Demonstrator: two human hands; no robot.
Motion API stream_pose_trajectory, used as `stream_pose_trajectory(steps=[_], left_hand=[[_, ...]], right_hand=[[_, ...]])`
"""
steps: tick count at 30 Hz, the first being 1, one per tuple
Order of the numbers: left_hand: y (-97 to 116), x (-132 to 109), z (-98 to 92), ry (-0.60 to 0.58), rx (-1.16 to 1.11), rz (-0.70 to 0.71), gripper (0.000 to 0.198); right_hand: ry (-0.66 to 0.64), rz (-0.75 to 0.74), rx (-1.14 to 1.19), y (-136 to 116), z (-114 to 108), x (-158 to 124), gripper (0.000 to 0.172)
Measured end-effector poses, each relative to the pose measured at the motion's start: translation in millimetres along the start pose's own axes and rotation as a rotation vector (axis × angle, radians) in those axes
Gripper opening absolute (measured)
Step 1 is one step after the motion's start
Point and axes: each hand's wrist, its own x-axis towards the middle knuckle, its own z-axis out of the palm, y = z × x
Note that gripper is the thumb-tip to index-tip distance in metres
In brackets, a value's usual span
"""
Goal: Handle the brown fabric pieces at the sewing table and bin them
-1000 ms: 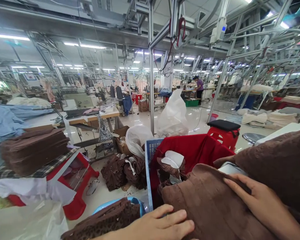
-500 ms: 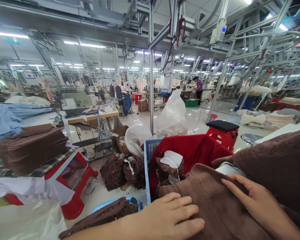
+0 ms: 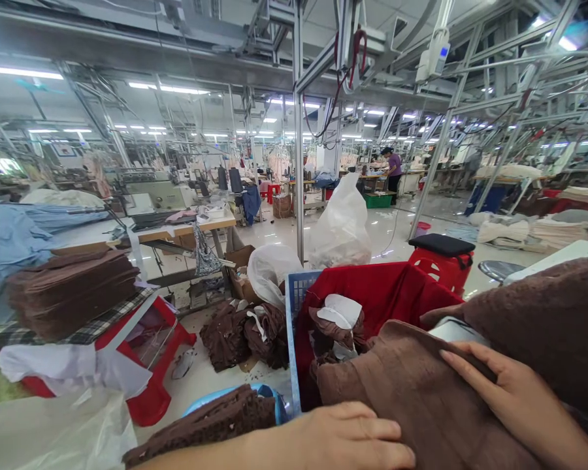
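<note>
A piece of brown plush fabric lies spread in front of me, its far end hanging over a basket. My left hand rests flat on its near left part, fingers stretched, the lower ones cut off by the frame. At the fabric's right edge is my right hand. Its thumb lies on top and the index finger reaches over the edge, the fabric between them; the other fingers are hidden. Just beyond that hand shows a pale metal machine part, partly covered by more brown fabric.
The blue basket, lined with red cloth, holds brown and white pieces. Brown bundles lie on the floor. To the left, a brown stack sits on an overturned red stool. A black-topped red stool stands behind the basket.
My left hand has slid slightly down and to the right over the fabric. My right hand keeps its place at the edge. The whole view has shifted a little.
</note>
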Motion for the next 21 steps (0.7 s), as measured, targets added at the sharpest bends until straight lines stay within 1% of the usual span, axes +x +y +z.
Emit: stream_pose_trajectory(steps=[2, 4, 6, 8, 10, 11, 12, 13, 14, 15, 16, 18, 19, 20, 21], left_hand=[[1, -1, 13.0, 0.045, -0.044, 0.024, 0.044], [2, -4, 17.1, 0.099, -0.122, 0.011, 0.043], [4, -8, 11.8, 0.149, -0.227, -0.031, 0.044], [6, -10, -0.8, 0.176, -0.306, -0.097, 0.044], [5, -8, -16.5, 0.163, -0.378, -0.220, 0.036], [2, -6, -23.3, 0.161, -0.445, -0.332, 0.030], [-2, -3, -28.6, 0.161, -0.532, -0.476, 0.025], [-8, 1, -31.6, 0.170, -0.628, -0.627, 0.024], [-17, 6, -32.3, 0.182, -0.721, -0.760, 0.030], [-27, 11, -31.1, 0.190, -0.805, -0.864, 0.042], [-38, 17, -28.5, 0.183, -0.858, -0.903, 0.059], [-60, 31, -22.9, 0.147, -0.955, -0.911, 0.086], [-69, 39, -21.6, 0.125, -1.005, -0.902, 0.093], [-76, 46, -22.1, 0.098, -1.060, -0.881, 0.096], [-81, 54, -24.7, 0.068, -1.114, -0.852, 0.094]], right_hand=[[0.012, 0.012, 0.026, 2, 0, 0, 0.049], [-0.001, 0.029, 0.067, 2, 0, 0, 0.049], [-0.036, 0.053, 0.122, 1, -1, 2, 0.049], [-0.085, 0.088, 0.180, 0, -3, 3, 0.047], [-0.140, 0.140, 0.244, -4, -5, 2, 0.045], [-0.172, 0.173, 0.281, -6, -7, 0, 0.045], [-0.209, 0.210, 0.326, -9, -8, -2, 0.045], [-0.250, 0.246, 0.380, -13, -9, -4, 0.044], [-0.298, 0.278, 0.440, -18, -10, -6, 0.043], [-0.352, 0.302, 0.499, -25, -11, -8, 0.042], [-0.412, 0.314, 0.551, -32, -12, -9, 0.040], [-0.540, 0.297, 0.617, -52, -16, -9, 0.037], [-0.596, 0.269, 0.625, -64, -19, -8, 0.035], [-0.641, 0.233, 0.618, -76, -22, -7, 0.032], [-0.672, 0.189, 0.599, -88, -26, -6, 0.031]])
